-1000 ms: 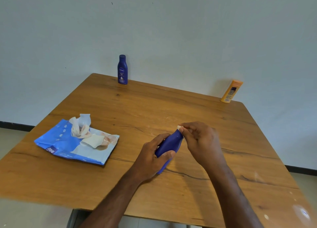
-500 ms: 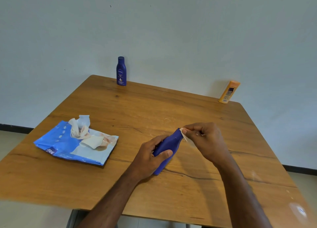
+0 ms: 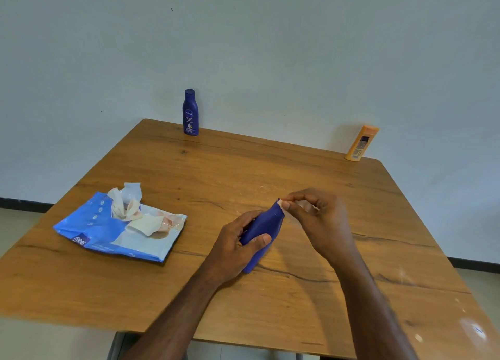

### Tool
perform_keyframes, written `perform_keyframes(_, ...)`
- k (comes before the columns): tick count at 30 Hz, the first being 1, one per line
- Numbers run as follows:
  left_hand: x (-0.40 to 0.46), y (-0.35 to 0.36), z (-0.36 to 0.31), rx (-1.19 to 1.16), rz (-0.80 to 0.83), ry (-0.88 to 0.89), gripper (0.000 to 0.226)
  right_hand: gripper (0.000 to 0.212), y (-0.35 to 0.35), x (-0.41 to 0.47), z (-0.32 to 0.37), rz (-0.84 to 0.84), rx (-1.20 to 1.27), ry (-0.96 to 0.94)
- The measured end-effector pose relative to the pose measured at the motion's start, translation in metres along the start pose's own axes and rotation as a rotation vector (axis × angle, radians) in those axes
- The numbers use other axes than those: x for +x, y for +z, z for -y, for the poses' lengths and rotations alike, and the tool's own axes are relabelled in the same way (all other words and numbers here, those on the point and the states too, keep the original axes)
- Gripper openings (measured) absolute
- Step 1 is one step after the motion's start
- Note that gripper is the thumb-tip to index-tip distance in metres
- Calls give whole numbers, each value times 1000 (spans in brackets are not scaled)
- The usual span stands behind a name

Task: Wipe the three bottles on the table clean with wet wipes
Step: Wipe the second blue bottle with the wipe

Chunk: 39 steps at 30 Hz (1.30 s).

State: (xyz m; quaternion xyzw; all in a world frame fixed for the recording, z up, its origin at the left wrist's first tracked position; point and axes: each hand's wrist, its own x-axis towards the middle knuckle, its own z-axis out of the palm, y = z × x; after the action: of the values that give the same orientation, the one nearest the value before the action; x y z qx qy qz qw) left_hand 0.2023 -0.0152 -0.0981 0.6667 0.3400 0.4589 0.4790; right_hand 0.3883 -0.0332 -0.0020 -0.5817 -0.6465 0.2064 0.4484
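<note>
My left hand grips a dark blue bottle that lies tilted over the middle of the wooden table. My right hand pinches a small white wet wipe against the bottle's upper end. Most of the wipe is hidden inside my fingers. A second dark blue bottle stands upright at the table's far edge. An orange bottle stands at the far right corner, leaning toward the wall.
A blue pack of wet wipes lies at the left of the table, its flap open and a wipe sticking up out of it. A white wall rises right behind the table.
My right hand has shifted slightly along the bottle's upper end with the wipe. The left hand keeps its grip on the bottle.
</note>
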Motion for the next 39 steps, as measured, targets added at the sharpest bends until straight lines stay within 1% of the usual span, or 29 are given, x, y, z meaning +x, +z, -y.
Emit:
perform_keyframes(4, 0, -1, 0, 27, -53, 27, 42, 4, -12, -3, -12, -11, -11, 84)
perform_keyframes(7, 1, 0, 3, 49, -106, 41, 44, 6, -19, -8, -11, -58, 154, 121)
perform_keyframes(10, 1, 2, 8, 38, -125, 61, 44, 8, -17, -13, 2, -43, 282, 63)
perform_keyframes(12, 1, 1, 8, 43, -130, 71, 44, 8, -10, -18, 12, 14, 236, -18)
perform_keyframes(14, 1, 2, 8, 57, -128, 86, 45, 7, -5, -21, 18, 58, 127, -88)
perform_keyframes(19, 1, 3, 6, 115, -100, 120, 45, 5, -8, -10, 24, 13, -4, -32)
perform_keyframes(23, 1, 1, 8, 96, -112, 112, 45, 5, 0, -10, 34, 50, -75, -117)
perform_keyframes(25, 1, 0, 9, 80, -114, 104, 44, 4, 0, -13, 34, 61, -62, -141)
perform_keyframes(27, 2, 0, 10, 62, -120, 94, 42, 3, -5, -16, 30, 62, -40, -119)
perform_keyframes(30, 3, -1, 12, 68, -130, 86, 41, 2, -12, -11, 21, 28, -52, -65)
perform_keyframes(33, 4, -1, 14, 52, -139, 65, 41, 1, -4, -5, 17, -3, -54, -61)
perform_keyframes(36, 5, -1, 13, 15, -143, 21, 43, 2, 10, -5, 14, -48, 69, -39)
perform_keyframes(39, 5, 0, 11, -73, -139, -9, 43, 4, 20, -10, 8, -109, 185, 36)
